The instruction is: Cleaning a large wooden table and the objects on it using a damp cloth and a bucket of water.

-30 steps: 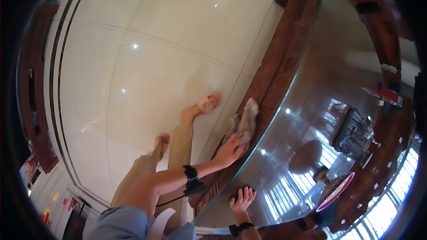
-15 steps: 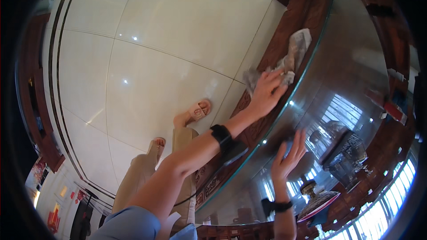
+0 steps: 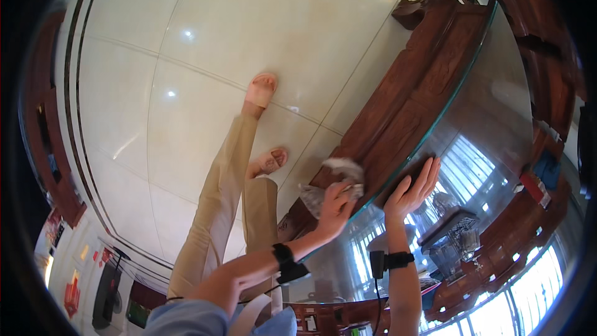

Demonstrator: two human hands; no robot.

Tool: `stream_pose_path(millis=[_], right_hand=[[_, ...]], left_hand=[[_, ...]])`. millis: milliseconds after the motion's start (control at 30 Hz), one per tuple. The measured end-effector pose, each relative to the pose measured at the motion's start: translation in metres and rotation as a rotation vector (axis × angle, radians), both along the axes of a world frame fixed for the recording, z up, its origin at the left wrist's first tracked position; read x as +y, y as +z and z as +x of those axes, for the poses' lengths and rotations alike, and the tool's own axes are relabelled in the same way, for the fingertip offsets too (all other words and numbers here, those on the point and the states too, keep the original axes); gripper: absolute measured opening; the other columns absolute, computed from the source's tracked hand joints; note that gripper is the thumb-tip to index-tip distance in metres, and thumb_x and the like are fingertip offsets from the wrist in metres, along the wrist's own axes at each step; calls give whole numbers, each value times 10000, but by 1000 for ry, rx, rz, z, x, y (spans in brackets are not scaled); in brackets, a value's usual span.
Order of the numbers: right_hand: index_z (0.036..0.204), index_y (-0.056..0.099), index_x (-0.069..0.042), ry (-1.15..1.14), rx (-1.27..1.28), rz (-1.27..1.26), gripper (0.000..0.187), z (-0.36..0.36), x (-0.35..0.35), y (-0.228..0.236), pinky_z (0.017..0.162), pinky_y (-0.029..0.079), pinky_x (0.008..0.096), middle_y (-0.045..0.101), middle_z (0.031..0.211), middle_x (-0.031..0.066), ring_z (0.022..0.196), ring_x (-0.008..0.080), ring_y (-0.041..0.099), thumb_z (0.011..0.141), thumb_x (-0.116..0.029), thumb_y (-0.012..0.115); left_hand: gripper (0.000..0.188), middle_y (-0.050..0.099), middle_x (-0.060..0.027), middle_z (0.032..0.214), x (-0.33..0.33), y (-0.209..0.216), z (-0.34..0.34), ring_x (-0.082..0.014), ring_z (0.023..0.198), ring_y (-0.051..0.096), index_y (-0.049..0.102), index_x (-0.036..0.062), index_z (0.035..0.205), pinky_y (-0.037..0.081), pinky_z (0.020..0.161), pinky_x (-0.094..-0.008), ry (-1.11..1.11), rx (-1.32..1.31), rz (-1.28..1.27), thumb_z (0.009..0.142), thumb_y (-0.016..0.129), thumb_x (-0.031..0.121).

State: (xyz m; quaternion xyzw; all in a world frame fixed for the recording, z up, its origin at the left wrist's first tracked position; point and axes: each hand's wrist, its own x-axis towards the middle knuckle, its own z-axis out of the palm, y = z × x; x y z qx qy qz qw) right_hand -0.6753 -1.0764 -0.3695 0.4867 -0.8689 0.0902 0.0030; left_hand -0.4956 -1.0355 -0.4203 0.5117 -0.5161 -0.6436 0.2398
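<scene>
My left hand (image 3: 334, 213) grips a crumpled grey-and-white cloth (image 3: 313, 199), its fingers curled over it against the carved wooden side of a low table (image 3: 398, 121). Loose ends of the cloth stick out past the fingers and look smeared by motion. Over the glass tabletop (image 3: 479, 112) my right hand (image 3: 410, 191) lies near the edge, fingers stretched out and nothing in it. It seems to rest on the glass. Each wrist wears a black band with a small dark box and a cord.
On the glass, to the right, stand a dark rack (image 3: 449, 230) and clear glassware (image 3: 444, 258). A red box (image 3: 535, 190) sits farther right beside dark wooden furniture. My feet in pink slippers (image 3: 261, 90) stand on the pale tiled floor (image 3: 211, 37).
My left hand has drawn the cloth along the table's side, nearer to me. My right hand has moved slightly up on the glass. One foot has stepped forward and the view has shifted.
</scene>
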Motion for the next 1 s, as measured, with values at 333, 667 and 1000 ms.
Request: stream_pose_path(millis=[333,667,1000], right_hand=[[1475,374,60,-32,-34,85,583,1,4,5,1177,211,564,352,1537,259,1425,436,321,1030,-316,344],[1471,361,77,-22,-51,87,599,-1,2,6,1171,212,579,331,1539,278,1427,447,308,1023,-321,345],[1470,369,69,-14,-44,61,579,-1,-1,6,1179,202,563,352,1535,256,1434,430,302,1008,-280,371]], left_hand=[[162,484,-169,1330,-62,-28,-16,-345,1227,490,651,6,1029,389,1028,-403,-256,61,172,871,659,41],[363,423,-152,1365,-118,-40,0,-349,1226,477,621,49,1201,475,974,-421,-710,178,53,877,707,187],[601,483,-176,1331,-121,-46,4,-351,1098,571,549,107,1319,510,891,-442,-1067,-39,-178,765,757,208]])
